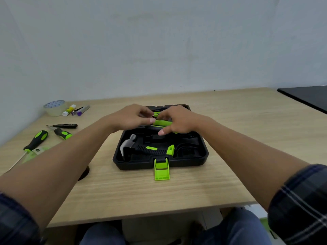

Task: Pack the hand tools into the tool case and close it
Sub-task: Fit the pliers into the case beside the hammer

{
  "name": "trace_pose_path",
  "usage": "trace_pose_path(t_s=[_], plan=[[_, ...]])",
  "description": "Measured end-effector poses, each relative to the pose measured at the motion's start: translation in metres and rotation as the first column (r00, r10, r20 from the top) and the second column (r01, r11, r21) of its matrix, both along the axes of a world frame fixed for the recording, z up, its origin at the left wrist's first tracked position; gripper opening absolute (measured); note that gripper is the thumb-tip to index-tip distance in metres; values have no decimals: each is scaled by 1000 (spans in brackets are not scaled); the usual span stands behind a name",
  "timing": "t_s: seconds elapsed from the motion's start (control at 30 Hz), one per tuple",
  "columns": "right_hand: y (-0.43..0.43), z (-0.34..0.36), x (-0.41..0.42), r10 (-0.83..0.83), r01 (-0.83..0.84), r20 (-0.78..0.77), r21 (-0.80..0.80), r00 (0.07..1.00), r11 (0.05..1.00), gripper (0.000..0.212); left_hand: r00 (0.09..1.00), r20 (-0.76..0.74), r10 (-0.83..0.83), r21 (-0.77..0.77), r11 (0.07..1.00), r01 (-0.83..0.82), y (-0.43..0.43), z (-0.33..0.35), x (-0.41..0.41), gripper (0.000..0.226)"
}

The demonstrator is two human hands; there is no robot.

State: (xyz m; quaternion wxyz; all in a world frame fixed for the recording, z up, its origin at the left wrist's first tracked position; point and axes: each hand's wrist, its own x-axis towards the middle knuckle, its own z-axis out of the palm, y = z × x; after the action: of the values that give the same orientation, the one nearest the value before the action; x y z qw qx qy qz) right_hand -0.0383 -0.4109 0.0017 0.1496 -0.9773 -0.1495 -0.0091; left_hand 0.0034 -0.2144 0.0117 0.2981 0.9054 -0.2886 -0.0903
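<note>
On the left of the table, one roll of clear tape was seen, its blue print too small to be read. Beside it lay one glue stick and a purple-capped item. Nearer, one slim black tool and two screwdrivers with black-and-green handles were counted: a long screwdriver and a short screwdriver, both outside the case. A pale green item lay just beside the long one; what it was could not be told.

At the middle of the table one black tool case lay open, its single green latch folded out towards the person. One hammer was seated in the front recess, head to the left.

Over the back of the case a green-handled tool was held by both hands. Its left end was pinched by the curled fingers and thumb of the left hand; the right hand was curled over its right part, gripping it.

One black surface was seen at the far right.
</note>
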Motion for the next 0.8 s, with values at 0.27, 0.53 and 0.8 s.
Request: trace_pose_path(t_s=[0.27, 0.53, 0.8], plan=[[17, -7, -1, 46, -45, 2, -96, 999, 994, 75, 988, 115, -101, 293, 954, 64, 18, -11, -1, 68], [18, -16, -4, 34, -36, -37, -50, 999, 998, 69, 956, 229, -182, 342, 935, 96, 15, -18, -6, 52], [4, -13, -9, -11, 10, -47, -23, 999, 1000, 56, 973, 183, -138, 310, 948, 76, 19, -27, -4, 50]])
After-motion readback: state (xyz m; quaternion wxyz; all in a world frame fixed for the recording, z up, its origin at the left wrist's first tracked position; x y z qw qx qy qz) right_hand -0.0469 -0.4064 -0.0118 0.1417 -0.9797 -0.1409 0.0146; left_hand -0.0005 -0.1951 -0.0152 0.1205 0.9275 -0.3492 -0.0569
